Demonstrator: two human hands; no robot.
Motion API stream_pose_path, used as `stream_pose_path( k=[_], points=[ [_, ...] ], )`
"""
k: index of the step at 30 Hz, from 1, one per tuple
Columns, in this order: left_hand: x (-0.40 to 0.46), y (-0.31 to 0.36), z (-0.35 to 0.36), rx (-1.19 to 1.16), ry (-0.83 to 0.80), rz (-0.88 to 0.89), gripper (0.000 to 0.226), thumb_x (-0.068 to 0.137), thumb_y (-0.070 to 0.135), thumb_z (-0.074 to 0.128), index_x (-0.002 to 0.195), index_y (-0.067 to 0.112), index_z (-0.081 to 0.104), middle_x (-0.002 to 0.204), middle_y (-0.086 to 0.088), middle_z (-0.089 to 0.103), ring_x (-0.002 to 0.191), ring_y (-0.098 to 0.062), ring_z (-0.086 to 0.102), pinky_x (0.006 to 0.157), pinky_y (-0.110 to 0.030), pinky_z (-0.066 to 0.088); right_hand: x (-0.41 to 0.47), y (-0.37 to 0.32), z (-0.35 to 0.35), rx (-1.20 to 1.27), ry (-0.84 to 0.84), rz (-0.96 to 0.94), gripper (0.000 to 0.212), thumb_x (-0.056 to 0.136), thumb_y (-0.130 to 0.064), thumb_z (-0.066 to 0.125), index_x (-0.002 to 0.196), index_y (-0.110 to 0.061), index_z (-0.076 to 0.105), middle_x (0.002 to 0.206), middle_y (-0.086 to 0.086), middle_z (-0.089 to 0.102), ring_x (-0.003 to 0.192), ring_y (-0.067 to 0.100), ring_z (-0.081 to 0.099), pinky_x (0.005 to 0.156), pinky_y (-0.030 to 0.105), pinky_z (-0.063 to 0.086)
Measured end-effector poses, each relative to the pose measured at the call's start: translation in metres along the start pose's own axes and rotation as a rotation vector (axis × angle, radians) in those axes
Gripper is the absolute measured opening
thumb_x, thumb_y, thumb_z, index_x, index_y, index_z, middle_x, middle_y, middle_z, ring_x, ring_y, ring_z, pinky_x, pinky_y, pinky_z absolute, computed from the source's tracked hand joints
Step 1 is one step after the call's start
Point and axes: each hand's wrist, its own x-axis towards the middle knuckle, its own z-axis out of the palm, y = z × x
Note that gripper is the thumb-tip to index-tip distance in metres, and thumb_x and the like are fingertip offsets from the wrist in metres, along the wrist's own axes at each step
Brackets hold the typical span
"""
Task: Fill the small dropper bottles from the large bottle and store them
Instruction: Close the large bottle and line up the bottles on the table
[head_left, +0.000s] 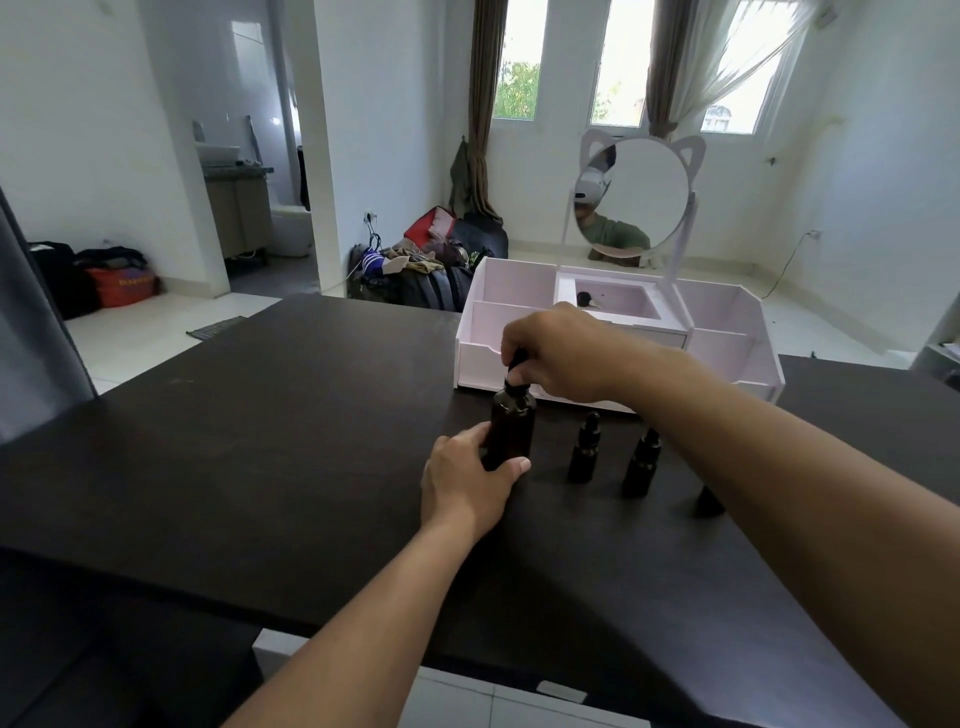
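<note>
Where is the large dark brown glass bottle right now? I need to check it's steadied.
Near the table's middle, the large dark brown glass bottle stands upright before the white organizer box, left of two small dropper bottles, between both hands.

A dark tabletop carries a tall brown bottle upright and two small dropper bottles upright just to its right — a third is mostly hidden. Behind them sits a white organizer with a round mirror.
</note>
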Motion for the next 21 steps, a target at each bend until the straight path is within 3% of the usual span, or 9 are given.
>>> stream_pose_path(
  k=[4,6,9,12,14,17,19,21],
  points=[
    [0.000,-0.002,0.001,-0.006,-0.002,0.012,0.057,0.077,0.049,0.074,0.129,0.036,0.058,0.117,0.003,0.065,0.107,-0.015,0.061,0.092,-0.041,0.053,0.000,-0.003,-0.002,-0.112,-0.012,0.029,0.029,0.088,-0.044,0.066,0.099,-0.017,0.066,0.089,0.000,0.060,0.084,0.021,0.058,0.072,0.031,0.044],
    [0.001,-0.003,0.002,-0.010,-0.004,0.023,0.057,0.077,0.049,0.074,0.130,0.036,0.058,0.118,0.003,0.065,0.107,-0.015,0.061,0.092,-0.041,0.053,-0.001,-0.003,-0.006,-0.069,-0.029,0.030,0.032,0.086,-0.038,0.070,0.111,-0.019,0.064,0.101,-0.001,0.063,0.088,0.018,0.058,0.078,0.031,0.047],
    [0.001,-0.003,0.003,-0.010,0.003,0.038,0.055,0.077,0.050,0.074,0.128,0.036,0.060,0.115,0.004,0.066,0.106,-0.014,0.061,0.091,-0.041,0.053,-0.002,-0.005,-0.011,0.032,-0.085,0.013,0.030,0.085,-0.009,0.069,0.113,-0.018,0.065,0.103,-0.003,0.063,0.087,0.014,0.058,0.081,0.028,0.048],
    [0.001,-0.004,0.003,-0.013,0.010,0.042,0.054,0.077,0.049,0.074,0.128,0.036,0.059,0.115,0.003,0.067,0.108,-0.016,0.060,0.093,-0.042,0.052,-0.001,-0.006,-0.007,-0.059,-0.059,0.029,0.016,0.090,-0.023,0.067,0.102,-0.014,0.068,0.092,0.000,0.064,0.088,0.022,0.061,0.075,0.031,0.047],
    [0.001,-0.005,0.003,-0.013,0.014,0.046,0.054,0.077,0.048,0.074,0.128,0.036,0.060,0.114,0.003,0.067,0.109,-0.016,0.060,0.093,-0.041,0.052,0.000,-0.007,-0.007,-0.128,-0.050,0.053,0.030,0.091,-0.039,0.063,0.102,-0.011,0.069,0.092,0.003,0.067,0.084,0.023,0.062,0.073,0.033,0.050],
    [0.002,-0.006,0.004,-0.018,0.013,0.062,0.053,0.077,0.048,0.074,0.126,0.035,0.060,0.113,0.004,0.067,0.108,-0.015,0.060,0.092,-0.041,0.053,0.000,-0.008,-0.009,-0.090,-0.085,0.037,0.027,0.090,-0.025,0.065,0.114,-0.015,0.068,0.106,0.001,0.068,0.098,0.022,0.062,0.086,0.034,0.051],
    [0.003,-0.007,0.005,-0.012,0.014,0.064,0.052,0.077,0.048,0.074,0.126,0.036,0.060,0.113,0.004,0.067,0.108,-0.015,0.060,0.092,-0.041,0.053,0.000,-0.007,-0.008,-0.094,-0.080,0.020,0.021,0.088,-0.018,0.066,0.109,-0.016,0.069,0.100,0.000,0.066,0.095,0.022,0.062,0.077,0.029,0.047],
    [0.003,-0.008,0.006,-0.009,0.015,0.057,0.051,0.077,0.049,0.074,0.125,0.037,0.060,0.113,0.003,0.067,0.108,-0.015,0.060,0.092,-0.041,0.053,0.000,-0.008,-0.005,-0.138,-0.048,0.041,0.022,0.091,-0.034,0.065,0.093,-0.013,0.070,0.084,0.000,0.065,0.079,0.021,0.062,0.063,0.028,0.042]
  ],
)
